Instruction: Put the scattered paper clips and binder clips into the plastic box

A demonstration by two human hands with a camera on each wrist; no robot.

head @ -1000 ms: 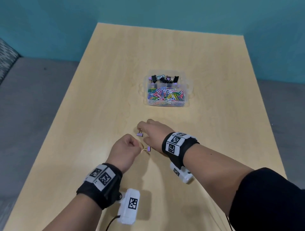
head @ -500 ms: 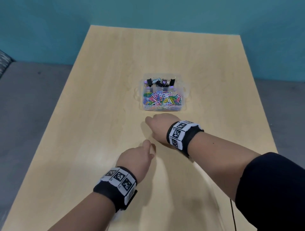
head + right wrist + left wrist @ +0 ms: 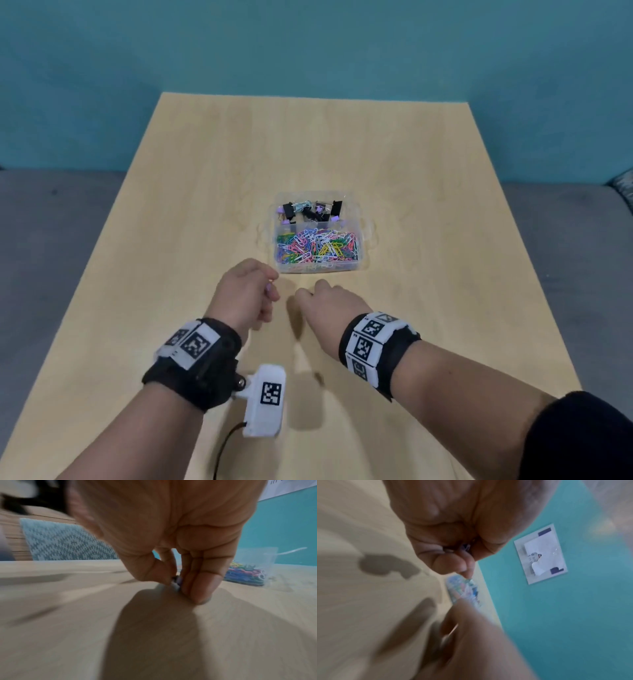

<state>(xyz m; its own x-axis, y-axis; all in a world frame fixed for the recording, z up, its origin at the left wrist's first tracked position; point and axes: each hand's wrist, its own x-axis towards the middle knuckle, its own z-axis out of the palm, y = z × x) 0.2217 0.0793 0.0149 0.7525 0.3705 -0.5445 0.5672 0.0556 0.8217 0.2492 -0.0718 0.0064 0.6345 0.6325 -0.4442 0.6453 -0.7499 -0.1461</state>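
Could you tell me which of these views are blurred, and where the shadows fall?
Head view: mostly sharp, shadows beneath both wrists on the table. Left wrist view: heavily motion-blurred, plastic box smeared. Right wrist view: edges blurred, right hand casts a broad shadow toward the camera.

No readable words or numbers are showing anywhere. The white wrist tags [image 3: 367,337] are bearing only black square code patterns, and the pale wall poster [image 3: 541,553] is showing too blurred to read.

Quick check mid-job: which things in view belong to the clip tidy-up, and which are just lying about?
Job:
- plastic box
- paper clips
- binder clips
- purple clip in left hand
- clip pinched by right hand

Lying about:
- wall poster
- patterned cushion
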